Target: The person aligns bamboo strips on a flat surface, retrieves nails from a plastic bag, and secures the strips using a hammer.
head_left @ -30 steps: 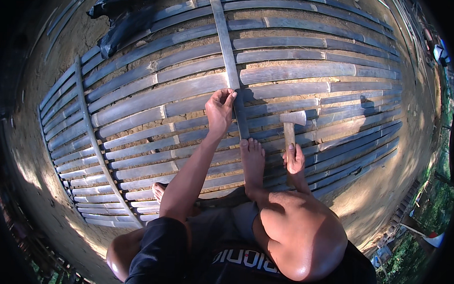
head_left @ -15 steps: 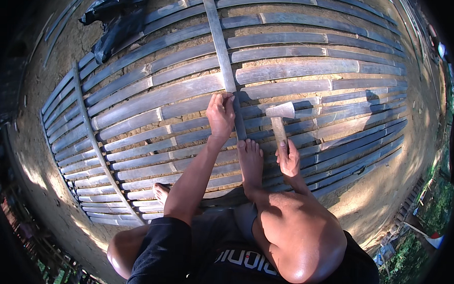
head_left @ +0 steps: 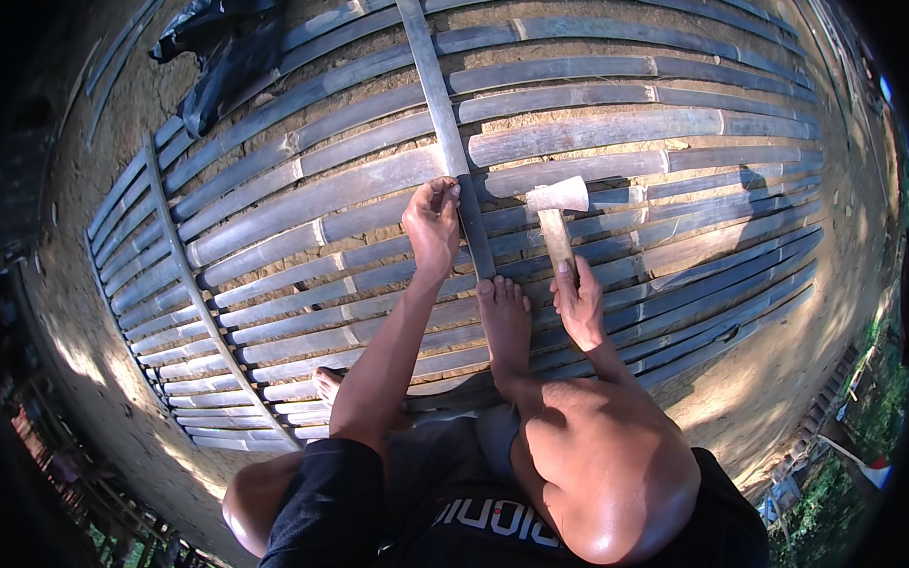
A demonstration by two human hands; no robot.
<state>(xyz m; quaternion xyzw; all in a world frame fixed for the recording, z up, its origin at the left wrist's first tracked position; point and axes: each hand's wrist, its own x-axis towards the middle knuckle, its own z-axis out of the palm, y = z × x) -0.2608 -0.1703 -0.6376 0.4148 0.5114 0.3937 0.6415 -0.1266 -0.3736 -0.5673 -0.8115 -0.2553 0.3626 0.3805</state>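
Note:
My right hand (head_left: 580, 303) is closed round the wooden handle of a hatchet (head_left: 560, 196), its pale flared head raised above the slats. My left hand (head_left: 433, 228) is pinched at the fingertips beside a bamboo crosspiece (head_left: 429, 68); whatever lies between the fingers is too small to make out. That crosspiece runs across many long split-bamboo slats (head_left: 580, 130). My bare right foot (head_left: 504, 311) rests on the crosspiece's near end, and part of my other foot (head_left: 327, 383) shows on the slats at left.
A second bamboo crosspiece (head_left: 176, 244) spans the slats at left. A crumpled black plastic sheet (head_left: 232, 56) lies at the far left edge of the frame of slats. Dry bare soil (head_left: 63, 300) surrounds it, with green plants (head_left: 816, 527) at the lower right.
The hatchet and my right hand have risen slightly away from me. My left hand has shifted a little left and away, still pinched beside the crosspiece. The whole view has shifted slightly.

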